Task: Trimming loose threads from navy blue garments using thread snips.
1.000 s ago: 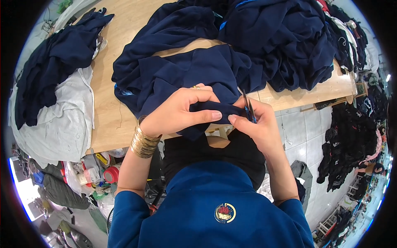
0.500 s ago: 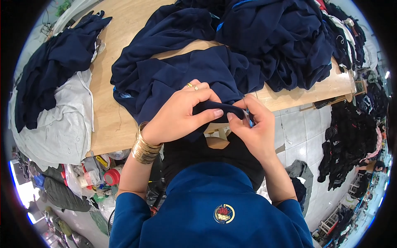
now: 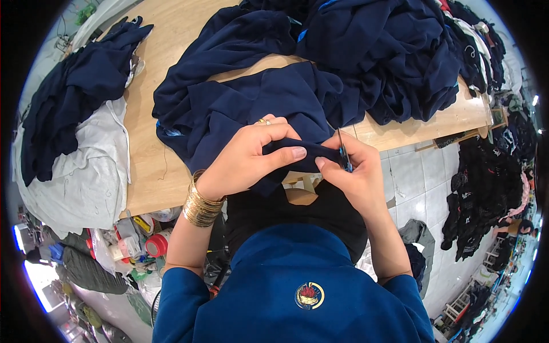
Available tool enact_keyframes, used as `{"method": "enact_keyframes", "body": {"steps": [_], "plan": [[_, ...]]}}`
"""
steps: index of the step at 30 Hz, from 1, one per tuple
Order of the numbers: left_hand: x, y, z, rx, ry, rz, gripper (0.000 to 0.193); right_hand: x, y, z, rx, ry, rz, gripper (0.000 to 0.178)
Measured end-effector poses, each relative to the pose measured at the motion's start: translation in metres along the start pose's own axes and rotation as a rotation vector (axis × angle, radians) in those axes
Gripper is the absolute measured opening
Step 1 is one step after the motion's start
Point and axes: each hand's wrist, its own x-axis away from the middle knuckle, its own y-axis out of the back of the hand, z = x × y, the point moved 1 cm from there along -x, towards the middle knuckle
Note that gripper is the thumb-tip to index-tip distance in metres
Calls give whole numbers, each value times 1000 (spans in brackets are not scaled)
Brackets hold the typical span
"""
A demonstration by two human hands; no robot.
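The left hand (image 3: pixel 246 154) pinches a folded edge of the navy cloth (image 3: pixel 257 103) between thumb and fingers. That edge runs across to the right hand (image 3: pixel 357 171), whose thumb and forefinger grip it as well, while the same hand holds the snips (image 3: pixel 343 153), blades pointing away from the body. The cloth's bulk lies on the table (image 3: pixel 146 160), just beyond the left hand; a part hangs below, at the table's near edge.

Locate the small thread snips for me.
In the head view, the thread snips are right of centre, held in the right hand, beside the pinched fold of navy cloth.
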Motion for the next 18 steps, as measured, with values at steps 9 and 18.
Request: {"method": "enact_keyframes", "body": {"steps": [9, 18], "plan": [[0, 2, -3, -106, -73, -12, 18, -1, 1, 9, -30, -95, 36, 12], [2, 2, -4, 43, -25, 55, 21, 0, 3, 6, -196, -144, 67, 12]]}}
